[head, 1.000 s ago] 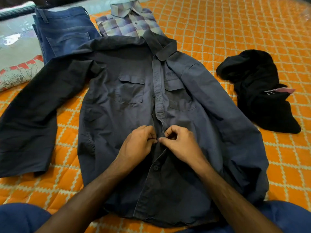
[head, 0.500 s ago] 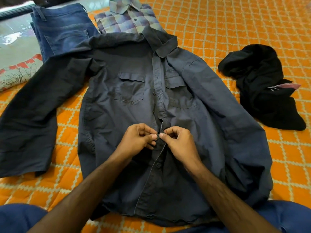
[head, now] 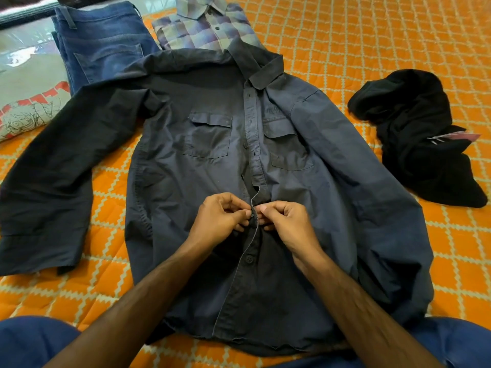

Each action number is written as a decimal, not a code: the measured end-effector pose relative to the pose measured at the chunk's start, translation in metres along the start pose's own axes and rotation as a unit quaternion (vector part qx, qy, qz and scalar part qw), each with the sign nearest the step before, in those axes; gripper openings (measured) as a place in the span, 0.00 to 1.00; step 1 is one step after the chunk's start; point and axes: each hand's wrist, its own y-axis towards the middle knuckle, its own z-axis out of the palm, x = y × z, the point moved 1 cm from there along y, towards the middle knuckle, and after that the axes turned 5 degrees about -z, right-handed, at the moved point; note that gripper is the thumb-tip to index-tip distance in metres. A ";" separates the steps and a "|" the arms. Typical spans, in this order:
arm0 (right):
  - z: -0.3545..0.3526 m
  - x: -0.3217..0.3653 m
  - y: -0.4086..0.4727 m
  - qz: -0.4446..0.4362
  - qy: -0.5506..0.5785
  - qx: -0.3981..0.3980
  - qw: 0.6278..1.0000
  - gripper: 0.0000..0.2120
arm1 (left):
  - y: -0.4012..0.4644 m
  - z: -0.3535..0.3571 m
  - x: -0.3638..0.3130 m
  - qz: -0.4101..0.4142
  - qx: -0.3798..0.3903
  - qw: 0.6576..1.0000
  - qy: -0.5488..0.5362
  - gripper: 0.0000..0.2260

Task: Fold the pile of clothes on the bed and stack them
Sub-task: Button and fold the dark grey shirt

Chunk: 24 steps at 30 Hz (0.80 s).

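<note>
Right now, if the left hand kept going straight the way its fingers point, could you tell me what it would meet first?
The left hand points rightward across the dark shirt placket, so it would likely meet the right hand fingertips almost at once; both pinch the same front edge there.

An orange quilted bedspread [head: 372,35] with a pale diamond lattice covered the bed and filled nearly the whole view, running from the near edge to the far right corner. Its stitched lines were cream and zigzagged, forming a regular grid. At the far left the cover ended, and beyond it lay a glossy pale floor [head: 29,46] that reflected bright light. A dark strip [head: 24,18] ran along the far left edge above that shine; what it belonged to could not be told. The light was soft and even.
</note>
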 end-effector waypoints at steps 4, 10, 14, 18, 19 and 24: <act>-0.001 0.000 -0.001 -0.012 0.009 0.022 1.000 0.06 | 0.000 -0.002 -0.002 -0.001 0.020 1.000 -0.012 0.04; 0.001 0.001 -0.005 -0.019 0.015 -0.001 1.000 0.06 | -0.004 -0.004 -0.005 -0.012 0.044 0.998 -0.034 0.02; 0.005 -0.001 -0.007 -0.065 -0.045 -0.033 0.996 0.07 | -0.008 -0.002 -0.013 -0.044 0.038 0.997 -0.056 0.04; 0.008 -0.001 -0.010 -0.099 -0.080 -0.033 0.991 0.05 | -0.009 -0.002 -0.015 -0.040 0.026 0.999 -0.019 0.07; 0.009 -0.001 -0.011 -0.106 -0.086 -0.032 0.990 0.05 | -0.008 -0.002 -0.014 -0.028 0.017 0.999 0.008 0.06; 0.011 0.000 -0.012 -0.112 -0.112 -0.033 0.987 0.06 | -0.007 -0.001 -0.011 0.013 -0.037 0.995 0.092 0.05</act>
